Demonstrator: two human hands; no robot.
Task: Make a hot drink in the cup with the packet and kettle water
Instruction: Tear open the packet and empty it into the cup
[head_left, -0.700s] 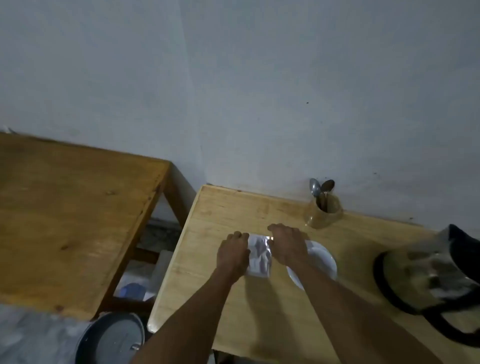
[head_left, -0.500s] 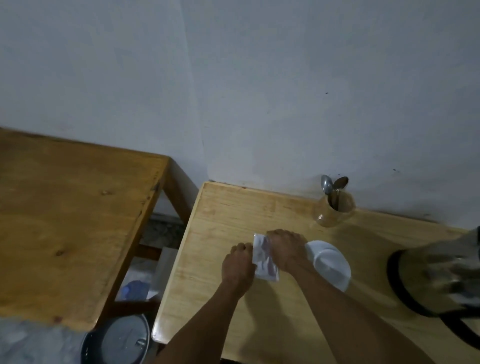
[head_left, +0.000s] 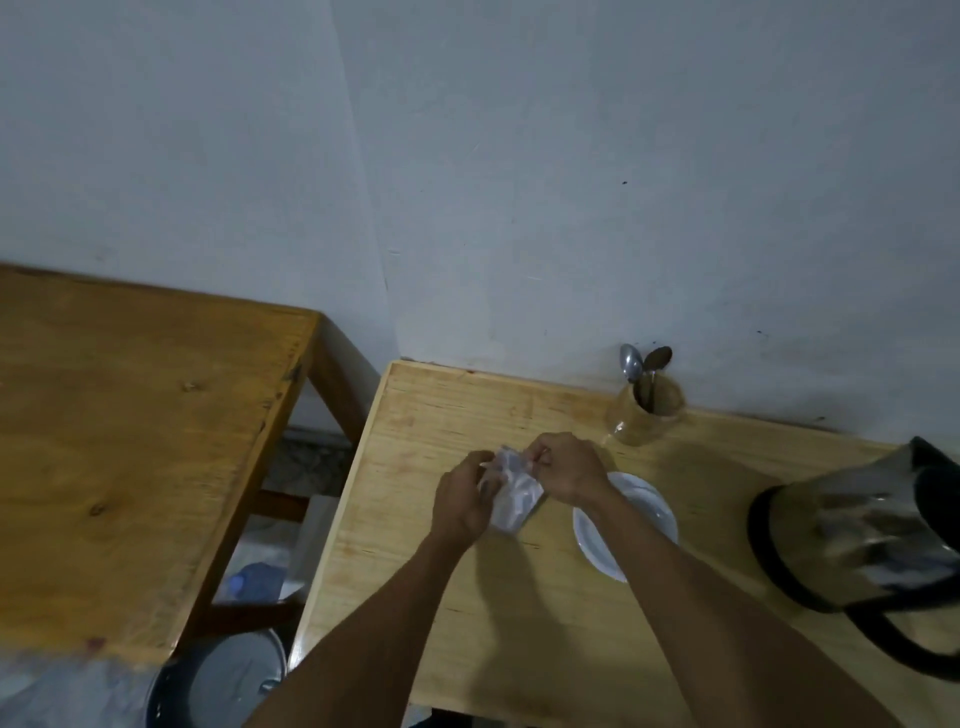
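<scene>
A small silvery white packet (head_left: 511, 493) is held above the light wooden table (head_left: 467, 405) by both hands. My left hand (head_left: 460, 501) grips its left side. My right hand (head_left: 569, 467) pinches its top right corner. To the right of the hands a white saucer (head_left: 644, 514) lies on the table, partly hidden by my right forearm. The shiny metal kettle (head_left: 857, 525) with a black handle stands at the right edge. No cup shows clearly; what sits on the saucer is hidden.
A clear jar (head_left: 647, 413) with two spoons stands at the back against the wall. A darker wooden table (head_left: 130, 441) is on the left, with a gap between. A round grey lid or bin (head_left: 223, 680) sits on the floor below.
The packet went from lying flat and upright between the hands to being tilted and crumpled, with my right fingers now pinching its top corner. The camera shifted slightly.
</scene>
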